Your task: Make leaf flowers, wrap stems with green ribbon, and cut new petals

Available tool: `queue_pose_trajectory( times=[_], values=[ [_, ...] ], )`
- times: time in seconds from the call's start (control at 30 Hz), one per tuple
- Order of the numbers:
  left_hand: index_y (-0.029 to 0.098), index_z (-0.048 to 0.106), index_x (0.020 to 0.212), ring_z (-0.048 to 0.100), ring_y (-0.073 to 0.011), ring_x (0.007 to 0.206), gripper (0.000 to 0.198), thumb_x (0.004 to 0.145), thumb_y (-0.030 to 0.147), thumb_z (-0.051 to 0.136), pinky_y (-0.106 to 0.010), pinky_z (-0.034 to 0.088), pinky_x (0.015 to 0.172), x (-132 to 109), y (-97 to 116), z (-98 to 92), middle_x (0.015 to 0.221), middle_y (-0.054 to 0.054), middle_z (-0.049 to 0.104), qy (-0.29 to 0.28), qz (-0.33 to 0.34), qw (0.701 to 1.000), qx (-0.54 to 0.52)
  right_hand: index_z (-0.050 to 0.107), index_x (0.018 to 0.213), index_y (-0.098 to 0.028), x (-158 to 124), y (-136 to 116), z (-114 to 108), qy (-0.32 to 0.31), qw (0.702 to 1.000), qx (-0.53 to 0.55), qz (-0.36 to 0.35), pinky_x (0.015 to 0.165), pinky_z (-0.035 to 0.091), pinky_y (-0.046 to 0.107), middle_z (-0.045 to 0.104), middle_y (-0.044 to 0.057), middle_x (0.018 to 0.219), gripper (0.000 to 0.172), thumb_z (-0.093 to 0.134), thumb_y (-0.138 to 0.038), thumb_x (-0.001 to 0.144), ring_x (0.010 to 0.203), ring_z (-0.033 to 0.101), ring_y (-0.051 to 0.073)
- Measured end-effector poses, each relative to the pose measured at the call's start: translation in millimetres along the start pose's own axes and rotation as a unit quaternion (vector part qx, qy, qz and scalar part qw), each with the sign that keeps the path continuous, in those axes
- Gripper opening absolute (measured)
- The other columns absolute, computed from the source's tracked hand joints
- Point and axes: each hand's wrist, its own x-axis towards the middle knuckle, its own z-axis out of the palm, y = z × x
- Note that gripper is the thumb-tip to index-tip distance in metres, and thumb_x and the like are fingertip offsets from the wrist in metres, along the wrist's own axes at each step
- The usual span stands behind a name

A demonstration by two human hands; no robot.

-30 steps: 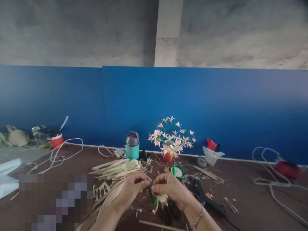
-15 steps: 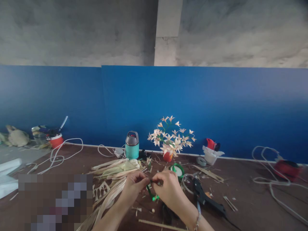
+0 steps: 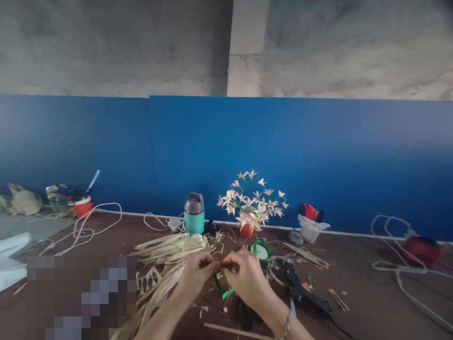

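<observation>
My left hand (image 3: 196, 276) and my right hand (image 3: 247, 279) meet fingertip to fingertip low in the middle, both pinched on a thin green stem (image 3: 220, 288) that curves down between them. What tops the stem is hidden behind my right fingers. A heap of pale dried leaf strips (image 3: 170, 250) lies just left of my hands. A roll of green tape (image 3: 261, 250) sits right behind my right hand. Black scissors (image 3: 245, 315) lie under my right wrist.
A black glue gun (image 3: 300, 292) lies right of my hands on the brown table. Behind stand a teal flask (image 3: 194, 214), an orange pot of pale paper flowers (image 3: 252, 204), a white cup (image 3: 310, 230) and white cables (image 3: 399, 270). A blue board backs the table.
My hands have drawn slightly closer and turned; the pale flower piece seen under my right hand a second ago is hidden now, and the green stem has swung a little left.
</observation>
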Motion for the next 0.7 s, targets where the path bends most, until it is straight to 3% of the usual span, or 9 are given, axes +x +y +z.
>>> queue_pose_trajectory(
  times=[0.27,0.47,0.53,0.6,0.7],
  values=[
    [0.014,0.062,0.057,0.044,-0.0094,0.045,0.029,0.061,0.041,0.072,-0.021,0.032,0.047,-1,-1,2.6,0.047,0.003,0.052,-0.020,-0.004,0.995,-0.100,0.063,0.068,-0.019,-6,-2,6,0.079,0.995,-0.011,-0.054,0.088,0.031,0.035,0.062,0.000,0.065,0.016,0.053,-0.009,0.075,0.066,0.056,0.015],
    [0.014,0.065,0.059,0.045,-0.0100,0.047,0.027,0.064,0.040,0.071,-0.022,0.033,0.049,2,-7,-0.6,0.049,0.003,0.054,-0.013,0.014,0.996,-0.085,0.062,0.068,-0.019,-7,-3,12,0.119,0.991,0.023,-0.052,0.088,0.032,0.038,0.063,0.001,0.066,0.012,0.054,-0.014,0.076,0.069,0.057,0.017],
    [0.014,0.066,0.062,0.046,-0.0108,0.050,0.027,0.066,0.040,0.070,-0.022,0.034,0.051,3,-7,-4.6,0.051,0.002,0.055,-0.033,0.030,0.995,-0.088,0.062,0.067,-0.018,-5,-2,12,0.094,0.993,0.072,-0.019,0.080,0.037,0.035,0.064,0.002,0.067,0.011,0.055,-0.017,0.075,0.069,0.057,0.018],
    [0.014,0.067,0.066,0.049,-0.0119,0.053,0.025,0.068,0.038,0.070,-0.023,0.036,0.053,3,-5,-9.5,0.055,0.001,0.057,-0.052,0.049,0.995,-0.072,0.062,0.065,-0.017,-2,-1,11,0.031,0.985,0.166,0.034,0.068,0.040,0.030,0.064,0.003,0.065,0.012,0.056,-0.022,0.073,0.066,0.056,0.017],
    [0.015,0.069,0.069,0.051,-0.0129,0.058,0.018,0.070,0.033,0.069,-0.023,0.038,0.056,0,4,-15.8,0.063,-0.001,0.060,-0.075,0.077,0.994,-0.026,0.062,0.063,-0.015,2,3,7,-0.093,0.925,0.346,0.129,0.053,0.035,0.024,0.061,0.001,0.057,0.018,0.063,-0.032,0.068,0.054,0.050,0.013]
  ],
)
